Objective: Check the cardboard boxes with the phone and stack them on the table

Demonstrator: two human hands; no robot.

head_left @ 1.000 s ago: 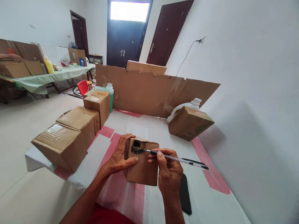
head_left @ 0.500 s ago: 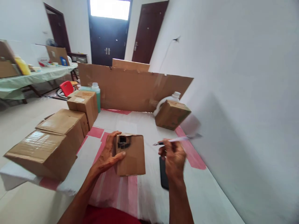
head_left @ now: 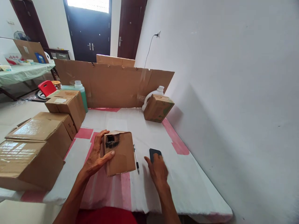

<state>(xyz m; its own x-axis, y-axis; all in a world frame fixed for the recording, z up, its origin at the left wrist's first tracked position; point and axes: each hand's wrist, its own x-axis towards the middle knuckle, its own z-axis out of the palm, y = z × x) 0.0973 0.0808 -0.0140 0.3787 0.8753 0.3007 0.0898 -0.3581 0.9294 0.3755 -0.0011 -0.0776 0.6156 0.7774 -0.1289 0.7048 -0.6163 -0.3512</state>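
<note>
My left hand (head_left: 97, 155) grips a small cardboard box (head_left: 120, 154) by its left side, tilted up off the table, with a black scribbled patch near its top left corner. A pen (head_left: 136, 158) lies flat on the table just right of the box. My right hand (head_left: 157, 169) hovers low over the table beside the pen, fingers apart and holding nothing, partly covering a black phone (head_left: 154, 153).
Several taped cardboard boxes (head_left: 35, 146) crowd the table's left side. A flat cardboard sheet (head_left: 112, 84) stands across the far edge, with a green bottle (head_left: 80, 90), a white jug (head_left: 153, 93) and another box (head_left: 158, 107) before it. The white wall runs close on the right.
My right hand stopped marking the box, swung the pen away to the right and laid it on the table, then moved over the phone. The head camera turned right.
</note>
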